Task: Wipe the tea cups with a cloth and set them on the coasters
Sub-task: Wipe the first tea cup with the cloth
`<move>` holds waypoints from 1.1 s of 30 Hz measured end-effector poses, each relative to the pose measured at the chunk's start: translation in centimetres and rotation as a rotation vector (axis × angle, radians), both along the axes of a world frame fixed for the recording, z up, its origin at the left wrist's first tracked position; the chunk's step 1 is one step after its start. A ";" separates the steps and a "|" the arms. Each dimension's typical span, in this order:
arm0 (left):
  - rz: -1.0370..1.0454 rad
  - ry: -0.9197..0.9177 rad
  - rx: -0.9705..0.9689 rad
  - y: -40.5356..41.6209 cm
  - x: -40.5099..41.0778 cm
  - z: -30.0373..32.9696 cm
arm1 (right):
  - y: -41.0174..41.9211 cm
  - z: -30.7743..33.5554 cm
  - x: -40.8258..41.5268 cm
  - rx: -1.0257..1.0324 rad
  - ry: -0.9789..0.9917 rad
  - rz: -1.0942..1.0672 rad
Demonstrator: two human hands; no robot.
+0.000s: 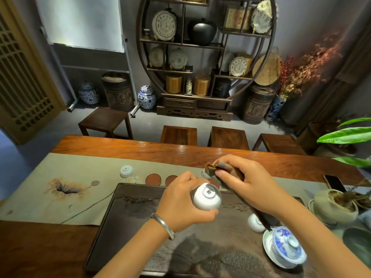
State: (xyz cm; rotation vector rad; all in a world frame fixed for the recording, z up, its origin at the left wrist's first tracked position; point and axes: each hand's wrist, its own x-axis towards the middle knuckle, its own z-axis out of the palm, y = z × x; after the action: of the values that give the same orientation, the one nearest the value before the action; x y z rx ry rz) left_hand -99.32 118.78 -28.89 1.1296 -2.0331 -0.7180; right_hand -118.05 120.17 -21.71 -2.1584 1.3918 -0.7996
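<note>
My left hand point(181, 205) holds a white tea cup point(206, 196) tipped over, its marked base facing me, above the dark tea tray point(128, 227). My right hand point(247, 181) grips a brown cloth point(226, 171), which trails down to the right. Behind the cloth a bit of another cup point(203, 173) peeks out. Another white cup point(126, 171) sits upside down on the table runner point(60, 171) at the left. Two round brown coasters point(153, 179) point(171, 180) lie bare in a row beyond the tray. A further small white cup point(255, 222) rests on the tray under the cloth's tail.
A blue-and-white lidded gaiwan point(286, 246) on a saucer stands at the tray's right corner. A bowl of spent tea leaves point(337, 205) and a phone point(334, 182) lie at the right. Green plant leaves point(345, 135) overhang the right edge. Wooden stools point(228, 137) line the far side.
</note>
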 end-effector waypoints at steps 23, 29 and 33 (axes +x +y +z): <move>-0.046 -0.035 0.048 0.0 -0.2 -1.1 | 0.6 -1.0 -0.3 0.194 0.213 0.126; -0.026 -0.044 0.055 -1.1 -0.4 -0.6 | -0.2 -1.4 -0.2 -0.010 0.089 -0.031; 0.003 0.019 0.020 -1.4 -0.5 -0.5 | -0.2 -2.3 1.3 0.003 0.161 -0.008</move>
State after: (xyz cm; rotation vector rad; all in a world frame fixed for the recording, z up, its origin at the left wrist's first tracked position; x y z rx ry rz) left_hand -99.87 117.36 -29.43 1.1331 -2.0125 -0.7466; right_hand -116.77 119.98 -24.01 -2.2587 1.4792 -0.6369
